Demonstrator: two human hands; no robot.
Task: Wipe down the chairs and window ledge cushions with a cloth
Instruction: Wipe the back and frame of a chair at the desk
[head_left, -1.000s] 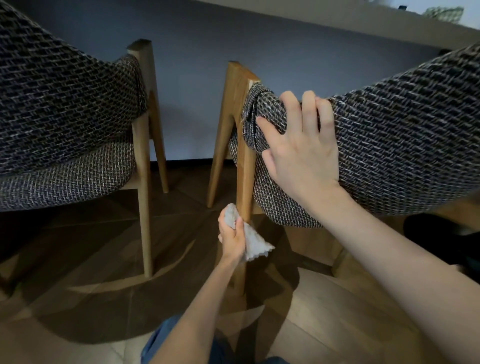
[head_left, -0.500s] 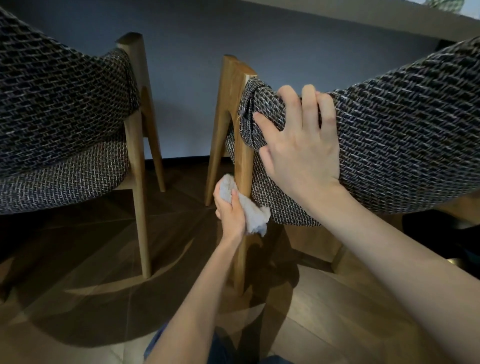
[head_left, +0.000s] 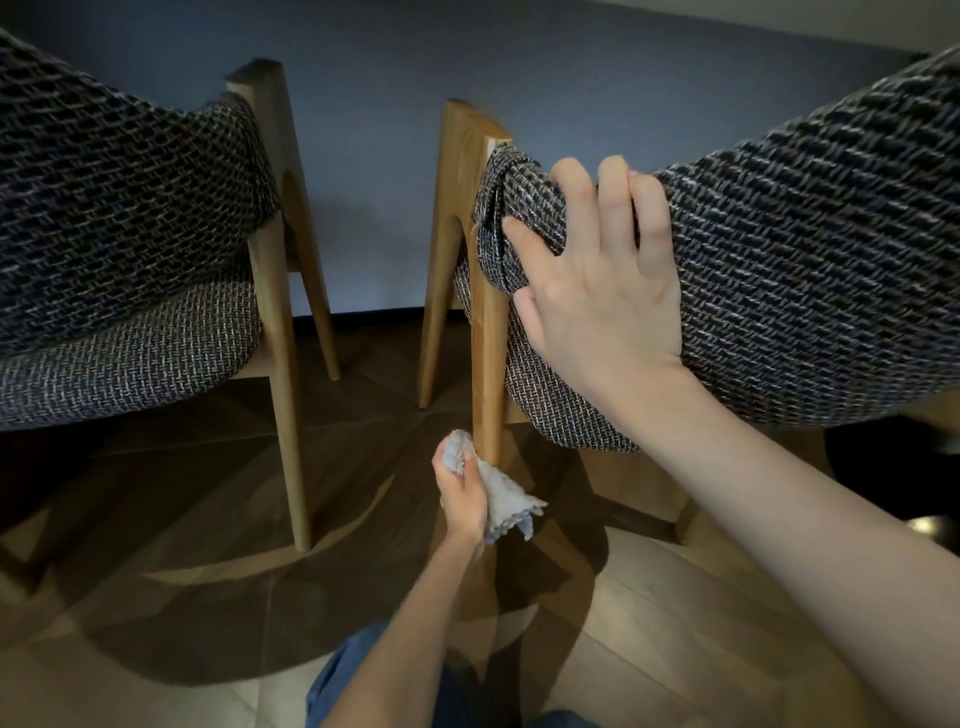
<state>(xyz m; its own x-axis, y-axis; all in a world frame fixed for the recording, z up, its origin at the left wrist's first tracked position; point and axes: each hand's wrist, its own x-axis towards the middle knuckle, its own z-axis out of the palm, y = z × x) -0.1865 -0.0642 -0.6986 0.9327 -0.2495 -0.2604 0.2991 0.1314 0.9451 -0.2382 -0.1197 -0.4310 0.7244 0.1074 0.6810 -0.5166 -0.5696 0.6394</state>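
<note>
Two chairs with dark tweed upholstery and light wooden legs stand before me. My right hand (head_left: 597, 270) grips the top edge of the right chair's back (head_left: 810, 270), fingers curled over it. Lower down, my left hand (head_left: 460, 491) holds a crumpled white cloth (head_left: 501, 501) against the right chair's front wooden leg (head_left: 485, 374), about two thirds of the way down. The cloth wraps partly round the leg and its frayed corner hangs to the right.
The left chair (head_left: 119, 270) stands close by, its front leg (head_left: 283, 410) about a hand's width from my left arm. A blue-grey wall (head_left: 374, 171) runs behind. Wooden floor (head_left: 675, 649) lies below. My denim-clad knee (head_left: 343, 675) shows at the bottom.
My left hand slid the cloth up the leg, then back down to a lower spot. My right hand kept its grip on the chair back.
</note>
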